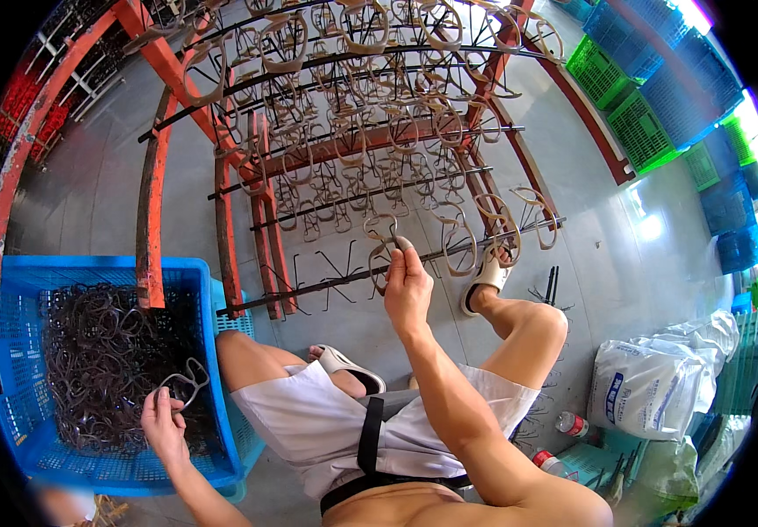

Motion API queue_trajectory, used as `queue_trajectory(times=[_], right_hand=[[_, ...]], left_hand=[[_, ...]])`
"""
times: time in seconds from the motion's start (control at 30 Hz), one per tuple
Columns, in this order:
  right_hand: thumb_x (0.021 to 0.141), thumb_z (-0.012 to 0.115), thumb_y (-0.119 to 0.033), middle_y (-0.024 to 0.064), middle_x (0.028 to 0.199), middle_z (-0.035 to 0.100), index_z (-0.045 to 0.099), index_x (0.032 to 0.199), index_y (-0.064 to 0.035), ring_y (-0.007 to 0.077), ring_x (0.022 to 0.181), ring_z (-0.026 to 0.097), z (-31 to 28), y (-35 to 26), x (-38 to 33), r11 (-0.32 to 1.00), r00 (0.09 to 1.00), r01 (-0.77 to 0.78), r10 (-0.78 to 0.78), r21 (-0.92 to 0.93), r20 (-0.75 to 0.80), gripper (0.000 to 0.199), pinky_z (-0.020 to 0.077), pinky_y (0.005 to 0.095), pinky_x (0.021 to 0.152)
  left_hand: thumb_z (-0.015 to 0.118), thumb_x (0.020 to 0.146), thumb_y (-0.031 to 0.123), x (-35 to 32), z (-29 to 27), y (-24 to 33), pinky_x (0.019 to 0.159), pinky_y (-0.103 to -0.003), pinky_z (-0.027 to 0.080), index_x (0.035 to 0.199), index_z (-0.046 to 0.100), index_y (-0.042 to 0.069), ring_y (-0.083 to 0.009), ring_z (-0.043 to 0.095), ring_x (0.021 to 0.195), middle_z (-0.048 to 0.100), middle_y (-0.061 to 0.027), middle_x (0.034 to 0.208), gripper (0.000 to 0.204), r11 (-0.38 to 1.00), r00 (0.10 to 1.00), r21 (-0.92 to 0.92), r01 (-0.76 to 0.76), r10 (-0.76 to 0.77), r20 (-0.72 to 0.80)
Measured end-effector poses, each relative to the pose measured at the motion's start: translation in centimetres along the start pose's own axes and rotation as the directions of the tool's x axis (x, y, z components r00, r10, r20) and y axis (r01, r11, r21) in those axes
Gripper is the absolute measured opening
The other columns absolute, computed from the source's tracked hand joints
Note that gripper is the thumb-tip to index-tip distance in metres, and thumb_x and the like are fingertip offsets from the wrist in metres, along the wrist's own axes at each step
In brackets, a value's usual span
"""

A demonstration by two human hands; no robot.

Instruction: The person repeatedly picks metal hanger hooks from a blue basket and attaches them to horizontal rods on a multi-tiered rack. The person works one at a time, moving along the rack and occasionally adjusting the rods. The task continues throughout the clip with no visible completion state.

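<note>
Rack (247, 167) looks mostly filled already, though plenty of frames are left heaped in the blue crate (10, 351). One frame (387, 250) is being pinched onto the lowest bar by the right hand (407, 285); another frame (187, 379) is gripped by the left hand (164, 426) over the crate's near right corner.
</note>
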State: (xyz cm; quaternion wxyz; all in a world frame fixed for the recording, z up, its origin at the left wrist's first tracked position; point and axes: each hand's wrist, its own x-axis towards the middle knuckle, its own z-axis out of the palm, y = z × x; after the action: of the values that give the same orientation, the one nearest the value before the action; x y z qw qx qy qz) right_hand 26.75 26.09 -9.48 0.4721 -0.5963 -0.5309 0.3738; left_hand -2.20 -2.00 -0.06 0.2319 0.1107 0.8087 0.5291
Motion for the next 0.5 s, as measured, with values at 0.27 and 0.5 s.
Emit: queue_trajectory(times=[0.27, 0.5], right_hand=[[0.093, 0.052, -0.017, 0.0127, 0.059, 0.054, 0.058, 0.111, -0.0033, 0.0221, 0.048, 0.051, -1.2, 0.6, 0.8, 0.993, 0.995, 0.094, -0.092, -0.07, 0.038, 0.024, 0.0424, 0.0319, 0.049], [0.094, 0.05, -0.019, 0.0071, 0.056, 0.052, 0.059, 0.105, -0.0016, 0.0143, 0.046, 0.049, -2.0, 0.0, 0.7, 0.999, 0.999, -0.041, 0.04, 0.028, 0.028, 0.022, 0.0421, 0.0296, 0.046]], left_hand=[[0.051, 0.094, 0.026, -1.2, 2.3, 0.5, 0.034, -0.015, 0.025, 0.095, 0.06, 0.006, -0.0032, 0.04, 0.039, 0.054, 0.0015, 0.06, 0.022, 0.984, 0.99, -0.165, -0.064, 0.083, 0.111], [0.05, 0.094, 0.024, -2.2, 3.7, 0.5, 0.035, -0.016, 0.025, 0.095, 0.059, 0.005, -0.0035, 0.04, 0.04, 0.053, 0.0015, 0.057, 0.022, 0.975, 0.983, -0.212, -0.066, 0.1, 0.152]])
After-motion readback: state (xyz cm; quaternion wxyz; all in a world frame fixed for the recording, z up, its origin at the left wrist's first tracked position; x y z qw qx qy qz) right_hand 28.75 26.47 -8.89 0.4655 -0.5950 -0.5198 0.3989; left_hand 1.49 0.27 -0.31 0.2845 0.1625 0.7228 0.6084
